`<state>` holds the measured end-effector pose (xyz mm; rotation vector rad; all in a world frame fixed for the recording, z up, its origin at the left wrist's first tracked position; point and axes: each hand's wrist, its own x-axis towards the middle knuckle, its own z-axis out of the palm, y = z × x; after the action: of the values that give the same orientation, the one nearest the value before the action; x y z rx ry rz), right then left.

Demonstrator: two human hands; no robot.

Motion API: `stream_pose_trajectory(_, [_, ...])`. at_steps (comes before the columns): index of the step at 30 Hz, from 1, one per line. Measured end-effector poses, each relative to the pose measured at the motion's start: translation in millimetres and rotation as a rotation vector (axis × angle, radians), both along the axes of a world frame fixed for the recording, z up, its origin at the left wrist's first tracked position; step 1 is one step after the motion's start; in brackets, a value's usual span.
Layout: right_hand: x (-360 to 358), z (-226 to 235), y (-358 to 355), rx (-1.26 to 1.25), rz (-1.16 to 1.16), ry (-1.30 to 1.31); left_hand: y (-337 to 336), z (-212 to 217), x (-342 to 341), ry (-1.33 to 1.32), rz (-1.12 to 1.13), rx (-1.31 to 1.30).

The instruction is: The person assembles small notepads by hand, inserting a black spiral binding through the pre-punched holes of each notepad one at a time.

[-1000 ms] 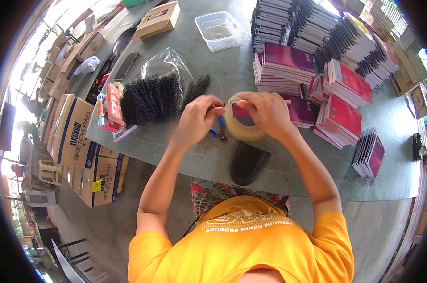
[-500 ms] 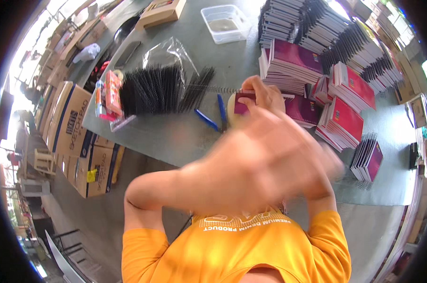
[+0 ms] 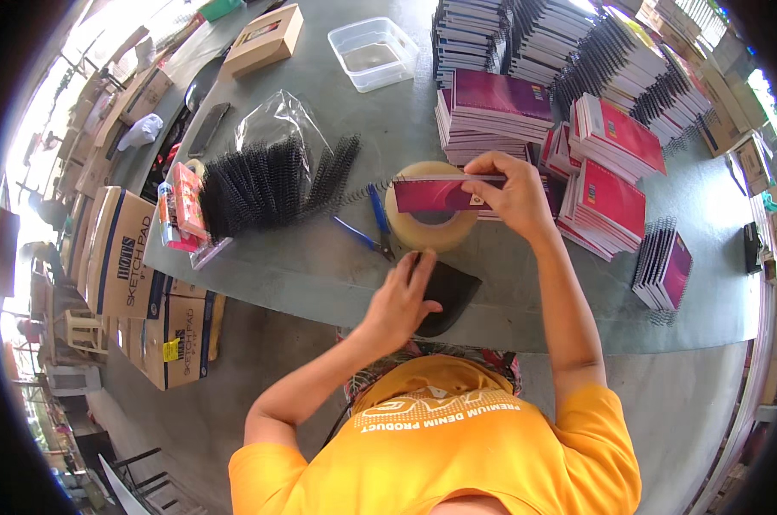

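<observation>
My right hand (image 3: 508,196) pinches a thin magenta notebook (image 3: 435,196) by its right end, its long edge turned away from me. A black spiral coil (image 3: 362,190) stretches from the notebook's left end toward the bundle of coils. Beneath the notebook lies a wide roll of clear tape (image 3: 431,236). Nearer to me, my left hand (image 3: 399,302) rests with fingers spread at the left edge of a flat black piece (image 3: 450,296), its thumb over it. Blue-handled scissors (image 3: 378,225) lie just left of the tape roll.
A dense bundle of black coils (image 3: 255,184) lies left, by a clear plastic bag (image 3: 281,120). Stacked purple notebooks (image 3: 500,99), red notebooks (image 3: 611,202) and several bound ones (image 3: 663,266) stand right. A clear plastic tub (image 3: 373,56) sits at the back.
My left hand, blurred across my right arm before, has come down left onto the black piece. The notebook now shows plainly in my right hand, above the tape roll.
</observation>
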<state>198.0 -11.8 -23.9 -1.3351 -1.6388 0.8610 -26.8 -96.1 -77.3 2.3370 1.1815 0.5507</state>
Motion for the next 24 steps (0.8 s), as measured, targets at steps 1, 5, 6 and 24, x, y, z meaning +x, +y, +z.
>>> stream_pose_trajectory(1, [5,-9,0,-0.097,0.034,0.172,-1,-4,2,-0.081,-0.008,-0.018])
stream_pose_trajectory(5, [0,-34,-5,-0.196,0.018,0.546,15,38,-6,-0.147,-0.053,0.091])
stream_pose_trajectory(6, [0,-36,-5,-0.206,0.035,0.581,19,58,-12,-0.152,-0.062,0.187])
stream_pose_trajectory(24, [-3,-56,-10,-0.071,0.103,0.54,69,97,-29,-0.215,0.117,0.488])
